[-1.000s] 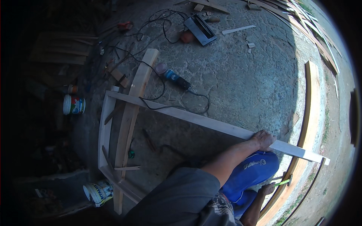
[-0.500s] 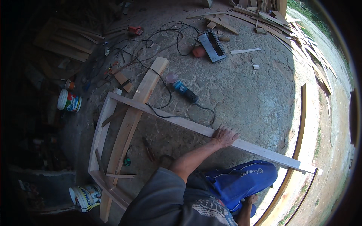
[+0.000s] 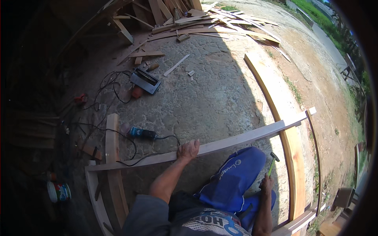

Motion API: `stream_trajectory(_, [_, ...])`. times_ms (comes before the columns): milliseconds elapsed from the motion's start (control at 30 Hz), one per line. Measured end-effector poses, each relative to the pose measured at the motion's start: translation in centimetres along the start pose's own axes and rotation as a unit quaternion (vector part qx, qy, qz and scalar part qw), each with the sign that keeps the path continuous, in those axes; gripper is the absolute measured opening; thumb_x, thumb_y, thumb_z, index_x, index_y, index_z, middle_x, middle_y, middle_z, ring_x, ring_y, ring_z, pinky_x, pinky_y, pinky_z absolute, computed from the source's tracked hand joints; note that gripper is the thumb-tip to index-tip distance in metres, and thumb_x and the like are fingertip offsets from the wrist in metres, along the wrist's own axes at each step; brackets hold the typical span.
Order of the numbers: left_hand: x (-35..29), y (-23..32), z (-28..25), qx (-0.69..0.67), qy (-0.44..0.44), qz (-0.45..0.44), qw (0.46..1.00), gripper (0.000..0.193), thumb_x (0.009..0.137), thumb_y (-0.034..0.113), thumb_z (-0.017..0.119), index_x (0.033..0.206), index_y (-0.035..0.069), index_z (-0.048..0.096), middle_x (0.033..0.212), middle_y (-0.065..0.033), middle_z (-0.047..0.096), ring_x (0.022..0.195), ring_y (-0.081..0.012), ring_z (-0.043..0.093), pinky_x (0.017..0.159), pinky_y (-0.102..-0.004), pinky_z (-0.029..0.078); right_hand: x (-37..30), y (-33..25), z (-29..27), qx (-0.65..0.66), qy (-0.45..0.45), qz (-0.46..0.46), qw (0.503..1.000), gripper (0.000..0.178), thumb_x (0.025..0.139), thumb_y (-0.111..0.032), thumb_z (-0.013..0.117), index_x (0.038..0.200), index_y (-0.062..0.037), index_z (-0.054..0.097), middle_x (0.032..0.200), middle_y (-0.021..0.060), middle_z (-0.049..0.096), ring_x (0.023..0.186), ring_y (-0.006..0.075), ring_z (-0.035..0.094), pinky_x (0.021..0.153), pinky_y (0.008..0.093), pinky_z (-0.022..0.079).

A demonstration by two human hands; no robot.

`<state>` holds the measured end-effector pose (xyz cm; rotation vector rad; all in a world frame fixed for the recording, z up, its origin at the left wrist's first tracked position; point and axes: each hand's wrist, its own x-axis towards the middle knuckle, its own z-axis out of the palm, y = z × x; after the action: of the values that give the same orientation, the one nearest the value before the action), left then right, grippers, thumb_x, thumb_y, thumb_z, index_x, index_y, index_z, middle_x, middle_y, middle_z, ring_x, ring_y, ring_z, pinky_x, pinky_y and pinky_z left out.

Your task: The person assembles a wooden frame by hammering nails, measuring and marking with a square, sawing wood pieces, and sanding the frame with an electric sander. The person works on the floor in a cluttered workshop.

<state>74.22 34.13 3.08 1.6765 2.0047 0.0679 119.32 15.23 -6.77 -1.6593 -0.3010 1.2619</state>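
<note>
A long pale wooden rail (image 3: 240, 138) crosses in front of me, part of a wooden frame whose left end piece (image 3: 94, 188) joins it at a corner. My left hand (image 3: 188, 150) is closed over this rail, left of its middle. In my right hand (image 3: 266, 183), beside my blue-clad knee, is a hammer (image 3: 271, 165) with a yellow-green handle, gripped low and its dark head upward. The frame rests across two thick beams, a left beam (image 3: 113, 145) and a right beam (image 3: 293, 165). A thin dark strip (image 3: 315, 149) meets the rail's right end.
Beyond the rail lie a blue angle grinder (image 3: 142, 133) with its cord and a grey-topped power tool (image 3: 145, 81). Scrap boards (image 3: 204, 29) are heaped at the far side. A paint bucket (image 3: 59, 191) stands at left. Sunlit ground borders the shaded concrete on the right.
My view has turned toward the right, so the scene has swung round. My right hand has risen beside the knee, and the hammer in it now shows. The left hand stays on the rail.
</note>
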Motion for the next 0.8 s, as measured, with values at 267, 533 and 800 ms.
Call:
stream_trajectory(267, [2.8, 9.1, 5.1, 0.02, -0.049, 0.17, 0.984, 0.058, 0.105, 0.052, 0.036, 0.11, 0.005, 0.069, 0.109, -0.0294, 0.069, 0.106, -0.0513, 0.064, 0.092, -0.0588, 0.049, 0.4, 2.3, 2.3, -0.047, 0.087, 0.054, 0.994, 0.024, 0.1, -0.029, 0.062, 0.095, -0.0071, 0.053, 0.061, 0.0022, 0.049, 0.047, 0.0187, 0.053, 0.044, 0.0367, 0.044])
stream_trajectory(533, [5.0, 16.9, 6.7, 0.027, -0.084, 0.121, 0.989, 0.066, 0.104, 0.056, 0.032, 0.111, 0.003, 0.071, 0.106, -0.0304, 0.07, 0.106, -0.0526, 0.064, 0.093, -0.0587, 0.048, 2.5, 5.7, 5.2, -0.409, 0.226, -0.016, 0.884, 0.069, 0.091, -0.031, 0.063, 0.152, -0.0115, 0.037, 0.141, 0.0246, 0.049, 0.127, 0.0409, 0.052, 0.107, 0.0546, 0.039])
stream_trajectory(800, [6.3, 16.0, 7.5, 0.017, -0.036, 0.128, 0.991, 0.059, 0.106, 0.045, 0.035, 0.105, -0.001, 0.071, 0.099, -0.0316, 0.069, 0.097, -0.0538, 0.064, 0.084, -0.0593, 0.049, 4.9, 5.2, 6.2, -0.557, 0.236, -0.141, 0.784, 0.056, 0.098, -0.035, 0.06, 0.151, -0.0245, 0.047, 0.158, 0.0158, 0.037, 0.149, 0.0356, 0.03, 0.119, 0.0592, 0.022])
